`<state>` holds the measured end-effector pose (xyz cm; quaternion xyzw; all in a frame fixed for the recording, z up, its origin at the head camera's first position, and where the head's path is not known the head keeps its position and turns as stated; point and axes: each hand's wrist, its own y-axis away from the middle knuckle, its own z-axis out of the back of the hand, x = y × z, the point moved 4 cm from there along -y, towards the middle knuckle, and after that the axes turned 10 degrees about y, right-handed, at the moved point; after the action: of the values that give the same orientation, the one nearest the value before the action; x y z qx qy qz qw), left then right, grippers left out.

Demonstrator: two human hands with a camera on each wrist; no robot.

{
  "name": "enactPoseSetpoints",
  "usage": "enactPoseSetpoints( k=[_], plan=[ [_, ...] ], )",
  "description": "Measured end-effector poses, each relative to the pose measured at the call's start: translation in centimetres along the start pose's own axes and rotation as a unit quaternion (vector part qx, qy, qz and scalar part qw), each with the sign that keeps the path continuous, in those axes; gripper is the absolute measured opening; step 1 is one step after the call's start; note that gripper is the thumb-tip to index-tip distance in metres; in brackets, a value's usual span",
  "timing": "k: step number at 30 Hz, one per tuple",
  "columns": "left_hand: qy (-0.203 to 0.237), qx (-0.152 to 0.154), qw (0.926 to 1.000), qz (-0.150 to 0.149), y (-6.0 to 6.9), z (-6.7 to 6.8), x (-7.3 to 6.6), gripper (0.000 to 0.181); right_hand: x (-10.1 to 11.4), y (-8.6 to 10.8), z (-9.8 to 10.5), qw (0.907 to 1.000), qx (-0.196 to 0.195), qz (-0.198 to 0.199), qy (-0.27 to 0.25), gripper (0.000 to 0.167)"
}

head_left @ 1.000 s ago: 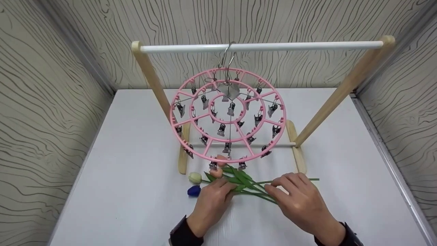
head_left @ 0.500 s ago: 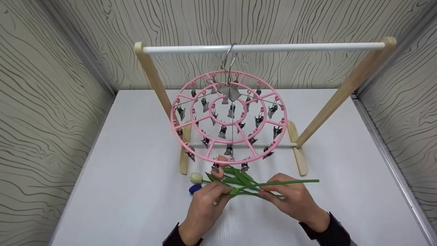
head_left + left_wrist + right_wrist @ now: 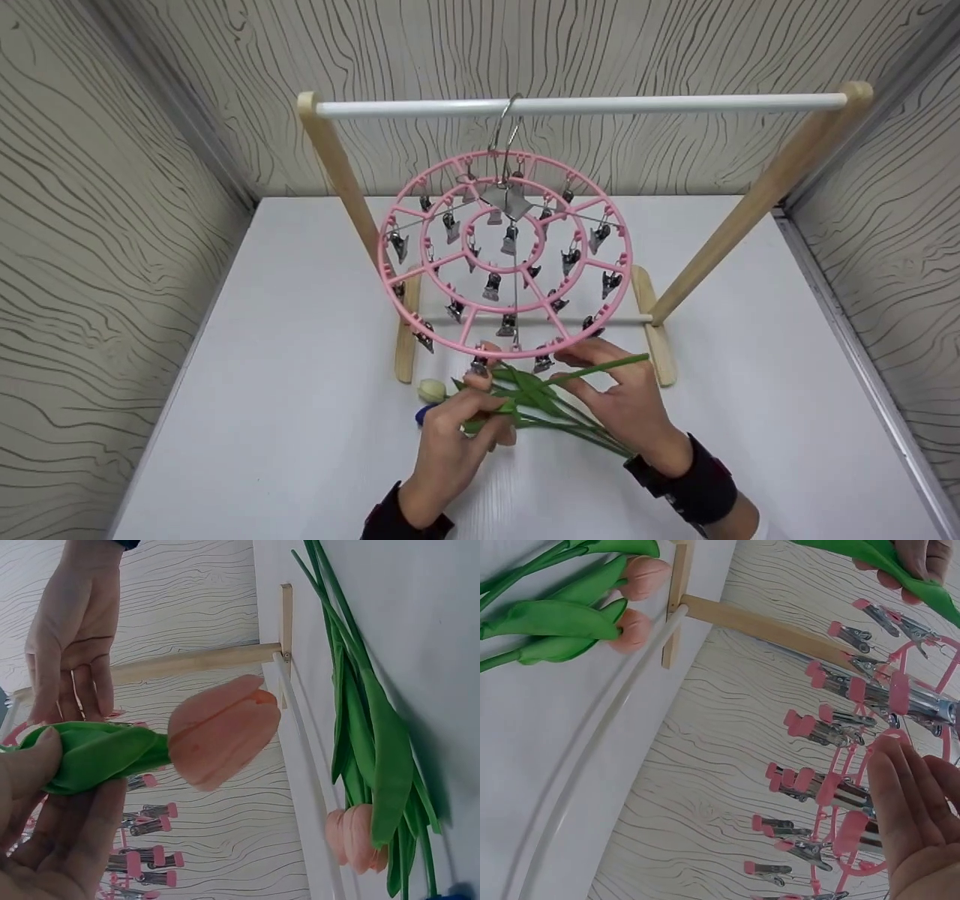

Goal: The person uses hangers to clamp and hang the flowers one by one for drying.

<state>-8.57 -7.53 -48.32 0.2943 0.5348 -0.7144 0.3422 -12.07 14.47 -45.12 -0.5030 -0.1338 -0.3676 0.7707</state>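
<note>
My left hand (image 3: 461, 439) pinches an artificial pink tulip (image 3: 221, 735) by its green leaf and stem, raised above the table. Its stem (image 3: 600, 367) slants up to the right, across the front of my right hand (image 3: 619, 397). That hand, fingers extended, is at the front right rim of a pink round clip hanger (image 3: 465, 347), close to a metal clip (image 3: 543, 363); whether it touches is unclear. Below lie more tulips: two pink blooms (image 3: 634, 630), a cream one (image 3: 431, 390) and a blue one (image 3: 424, 414), partly covered by my left hand.
The hanger hooks over the white bar (image 3: 675, 103) of a wooden rack (image 3: 750, 210) standing on the white table (image 3: 300, 360). Many metal clips with pink tips (image 3: 802, 780) dangle from it. A lower white rod (image 3: 592, 742) joins the rack's feet.
Both hands have drawn the pink tulip up off the pile. The right hand has let its stem go and moved up and left to the hanger's rim; the stem now tilts upward.
</note>
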Motion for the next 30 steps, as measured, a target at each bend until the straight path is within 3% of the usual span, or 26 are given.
enactPoseSetpoints(
  k=[6,12,18,23,30],
  plan=[
    [0.053,-0.003,0.9983,0.023,0.1,-0.7,0.7,0.015,0.3,-1.1,-0.4,0.9996,0.013,-0.026,0.003,0.039],
    [0.062,-0.010,0.9976,0.030,0.2,-1.1,1.2,0.013,0.5,-1.6,-0.8,0.9973,0.047,-0.050,-0.025,0.041],
    [0.067,-0.010,0.9972,0.032,0.3,-1.2,1.4,0.012,0.8,-2.0,-1.1,0.9960,0.076,-0.035,-0.032,0.043],
    [0.065,-0.016,0.9973,0.031,0.2,-1.3,1.4,0.013,1.0,-2.1,-1.0,0.9971,0.064,-0.021,-0.035,0.031],
    [0.067,-0.024,0.9972,0.023,0.2,-1.3,1.4,0.014,1.1,-1.8,-0.7,0.9959,0.057,-0.011,-0.069,0.035]
  ],
)
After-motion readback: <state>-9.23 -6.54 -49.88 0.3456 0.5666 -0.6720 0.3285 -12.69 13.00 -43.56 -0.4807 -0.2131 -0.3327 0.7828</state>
